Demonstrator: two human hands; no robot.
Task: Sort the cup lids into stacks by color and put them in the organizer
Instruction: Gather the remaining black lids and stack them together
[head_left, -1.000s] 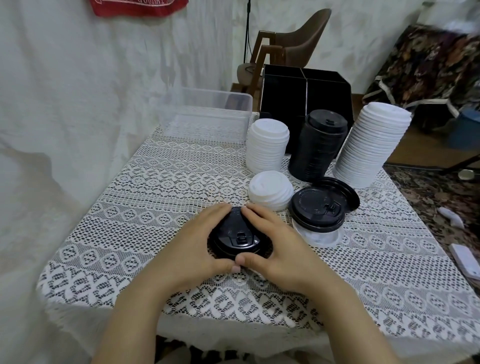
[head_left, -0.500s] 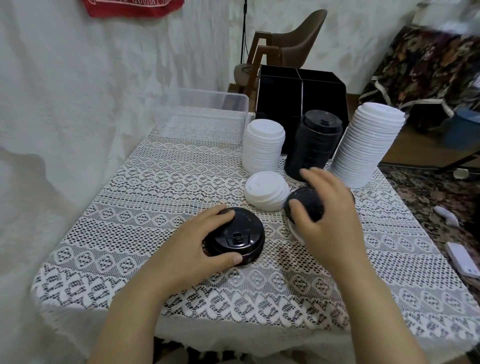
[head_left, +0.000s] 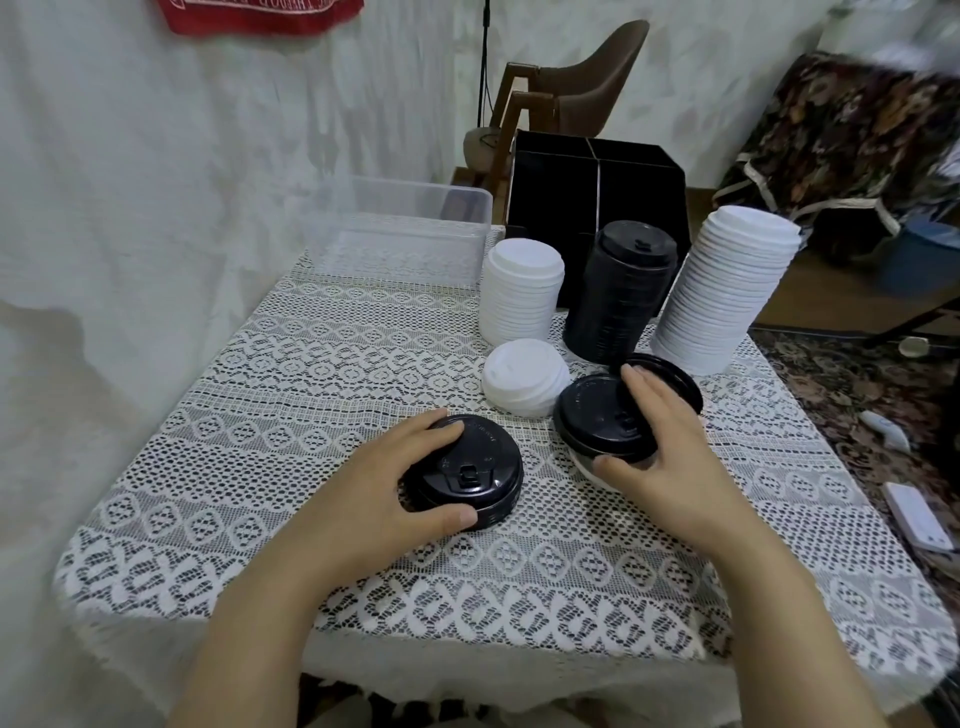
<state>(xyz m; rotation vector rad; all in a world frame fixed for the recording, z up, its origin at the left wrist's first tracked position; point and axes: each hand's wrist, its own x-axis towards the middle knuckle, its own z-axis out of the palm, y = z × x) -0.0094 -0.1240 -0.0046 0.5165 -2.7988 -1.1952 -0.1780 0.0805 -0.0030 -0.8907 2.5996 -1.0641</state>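
Short black lid stack (head_left: 470, 475) sits on the cloth w/ the L hand (head_left: 384, 488) wrapped round it: fingers curl over the far-left rim, thumb hooks the near rim. Just to the right, the R hand (head_left: 670, 452) holds a black lid (head_left: 592, 415) by its edges, fingers laid over the far side, thumb at the near edge. That lid is tilted a bit & rests on a pale lid (head_left: 584, 465) that peeks out by the thumb. A second black lid (head_left: 675, 371) lies flat just past the R hand's fingertips, partly under the held one.

Btw the two hands & a little farther out is a low white stack (head_left: 524, 376), right beside the held lid; can't tell if they touch.

Beyond the hands is a row of 3 stacks:
- mid-height white stack (head_left: 522, 291), ahead of the gap btw the hands
- tall black stack (head_left: 621, 291), ahead of the R hand
- tallest white stack (head_left: 722, 291), outboard of the R hand, leaning

The black organizer (head_left: 597, 176) stands right behind that row, w/ a divider down its middle. A clear bin (head_left: 405, 234) is far ahead of the L hand, next to the organizer. All of it is on a lace-covered table (head_left: 260, 415). A brown chair (head_left: 587, 88) is past the organizer.
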